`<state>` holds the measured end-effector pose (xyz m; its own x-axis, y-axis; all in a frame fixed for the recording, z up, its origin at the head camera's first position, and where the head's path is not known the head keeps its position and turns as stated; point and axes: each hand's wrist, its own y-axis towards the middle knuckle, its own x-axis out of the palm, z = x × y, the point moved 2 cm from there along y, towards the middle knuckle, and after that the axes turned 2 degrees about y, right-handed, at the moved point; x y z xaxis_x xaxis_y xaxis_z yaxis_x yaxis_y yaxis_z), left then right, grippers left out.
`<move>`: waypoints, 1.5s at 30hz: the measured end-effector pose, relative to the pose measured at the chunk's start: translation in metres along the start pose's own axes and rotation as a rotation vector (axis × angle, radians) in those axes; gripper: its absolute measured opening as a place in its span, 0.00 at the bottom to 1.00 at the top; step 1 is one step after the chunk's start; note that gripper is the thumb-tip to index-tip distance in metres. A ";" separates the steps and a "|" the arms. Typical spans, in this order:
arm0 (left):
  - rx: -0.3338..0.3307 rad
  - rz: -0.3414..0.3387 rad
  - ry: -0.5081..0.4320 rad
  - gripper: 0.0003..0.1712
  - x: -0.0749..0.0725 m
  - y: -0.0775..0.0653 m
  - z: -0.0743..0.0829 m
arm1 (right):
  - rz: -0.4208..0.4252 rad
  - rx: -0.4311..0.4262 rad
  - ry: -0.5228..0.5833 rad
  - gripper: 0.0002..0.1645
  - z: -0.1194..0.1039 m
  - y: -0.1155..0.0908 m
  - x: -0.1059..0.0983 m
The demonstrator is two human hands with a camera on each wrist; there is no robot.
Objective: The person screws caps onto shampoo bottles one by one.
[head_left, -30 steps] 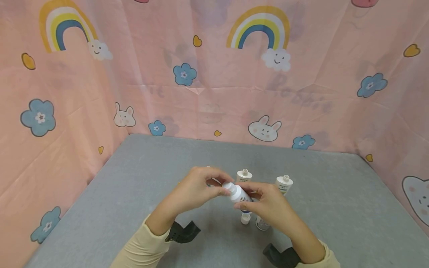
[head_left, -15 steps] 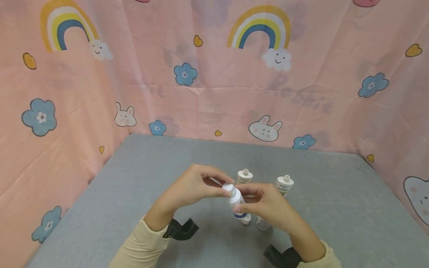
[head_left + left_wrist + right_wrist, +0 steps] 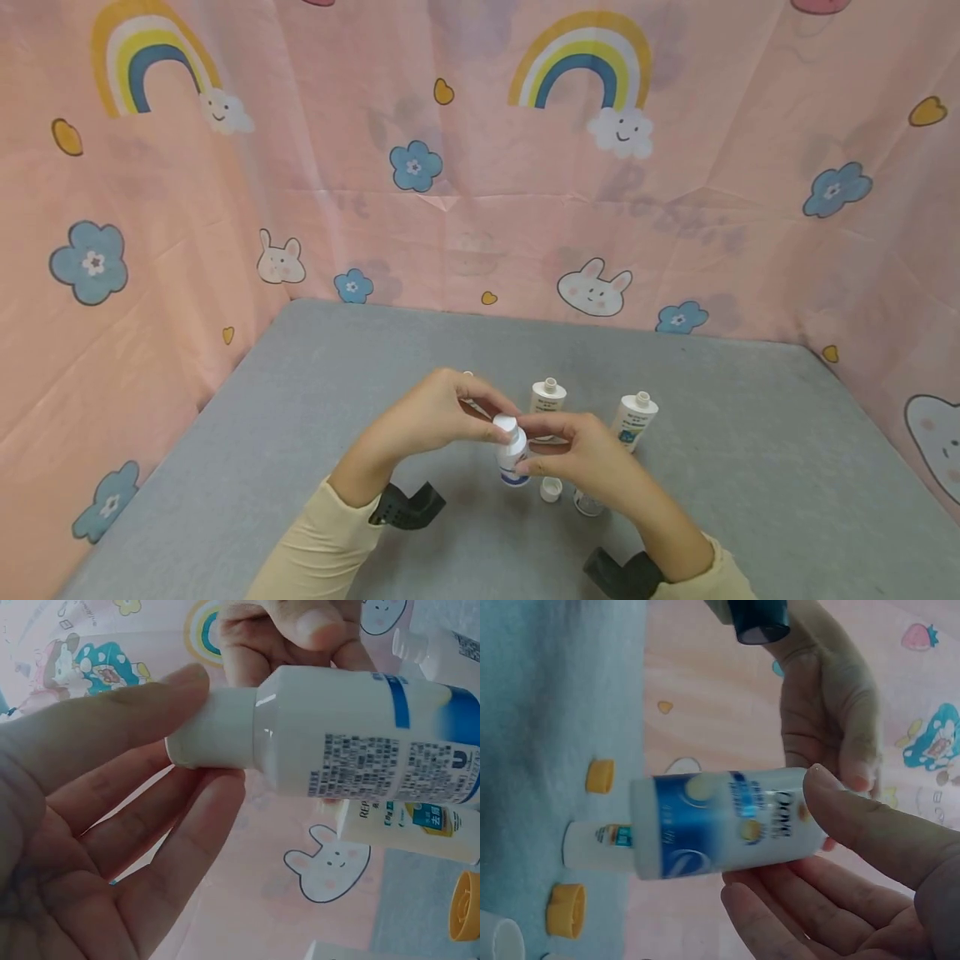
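As seen from the head camera, pinching the white cap point(image 3: 506, 423) of a small white bottle point(image 3: 513, 458) between thumb and fingers of the left hand point(image 3: 446, 412), while gripping the bottle's body from the opposite side with the right hand point(image 3: 581, 446). Keeping that bottle roughly upright, cap uppermost, between both hands over the gray table point(image 3: 337, 350). With an uncapped bottle point(image 3: 549, 395) just behind the fingers, and another uncapped bottle point(image 3: 639, 412) farther right, beyond the right hand. With a loose white cap point(image 3: 551, 489) on the table near the held bottle, next to a partly hidden container point(image 3: 588, 504) below the right hand. Behind everything, pink patterned cloth point(image 3: 337, 125).

From the left wrist, holding the cap with thumb on one side and fingers on the other. Across the frame, the bottle's back, with dense print and blue marks. Beneath it in the frame, a pale bottle with a teal label point(image 3: 431, 821) and an orange cap point(image 3: 465, 907) cut by the edge.

From the right wrist, gripping the bottle near its shoulder, thumb against one side, fingers against the other. On the blue front, "Dove" lettering. Farther back, a yellow-orange cap point(image 3: 600, 776) and a second yellow-orange cap point(image 3: 566, 910), with a background bottle point(image 3: 596, 846) between.
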<state>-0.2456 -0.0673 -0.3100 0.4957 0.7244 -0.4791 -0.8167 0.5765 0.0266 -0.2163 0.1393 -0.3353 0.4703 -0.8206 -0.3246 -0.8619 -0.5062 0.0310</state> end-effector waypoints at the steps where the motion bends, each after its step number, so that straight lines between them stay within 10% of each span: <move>1: -0.002 -0.009 -0.001 0.11 0.000 0.001 -0.001 | 0.005 0.004 -0.005 0.32 0.000 0.000 0.000; 32: -0.087 -0.057 0.285 0.11 0.010 0.020 -0.031 | 0.047 0.065 -0.065 0.29 -0.003 -0.002 -0.003; 45: -0.051 0.008 0.341 0.21 0.017 0.013 -0.010 | 0.060 0.045 -0.042 0.30 -0.002 -0.004 -0.007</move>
<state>-0.2510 -0.0516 -0.3267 0.3691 0.5552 -0.7453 -0.8380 0.5456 -0.0086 -0.2161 0.1464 -0.3313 0.4098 -0.8368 -0.3632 -0.8964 -0.4431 0.0095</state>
